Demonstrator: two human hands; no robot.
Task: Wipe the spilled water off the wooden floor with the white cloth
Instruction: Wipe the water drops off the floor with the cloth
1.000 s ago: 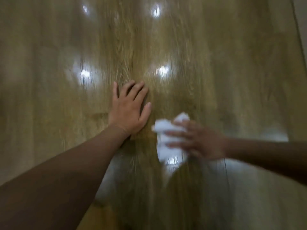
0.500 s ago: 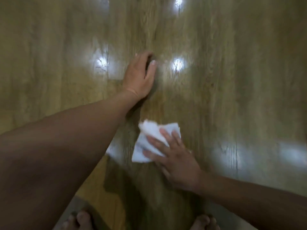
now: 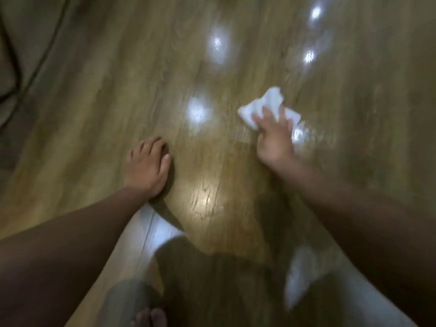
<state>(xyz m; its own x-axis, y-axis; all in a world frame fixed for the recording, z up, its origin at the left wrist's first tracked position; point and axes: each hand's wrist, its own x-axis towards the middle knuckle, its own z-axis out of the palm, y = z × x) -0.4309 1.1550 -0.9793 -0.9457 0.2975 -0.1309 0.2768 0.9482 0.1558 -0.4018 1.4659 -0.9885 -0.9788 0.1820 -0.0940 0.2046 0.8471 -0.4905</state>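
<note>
Head view, looking down. The white cloth (image 3: pixel 267 106) lies crumpled on the wooden floor (image 3: pixel 118 90) under the right hand (image 3: pixel 274 140). It is well to the right of the left hand (image 3: pixel 147 168) and farther from the body. Part of the cloth shows beyond the fingertips and on both sides of the hand.

The right hand is palm down on the cloth. Its fingers (image 3: pixel 281 114) are spread and extended across the fabric, pressing it to the boards rather than bunching it. Motion blur softens the outline, so the thumb's position cannot be made out. A bright patch (image 3: pixel 298 134) sits on the floor just right of this hand, touching the cloth's near edge. Whether it is water or reflected light cannot be told.

The left hand rests palm down on the bare floor and grasps nothing, with its fingertips slightly bent against the boards and the thumb lying alongside. It is apart from the cloth.

Both forearms reach forward from the lower corners of the view, the left forearm (image 3: pixel 70 244) angled inward and the right forearm (image 3: pixel 354 220) angled up toward the cloth. Between the hands, and beyond them, round reflections (image 3: pixel 197 112) gleam on the boards. Bare toes (image 3: pixel 151 317) show at the lower edge, nearer the body than the left hand.
</note>
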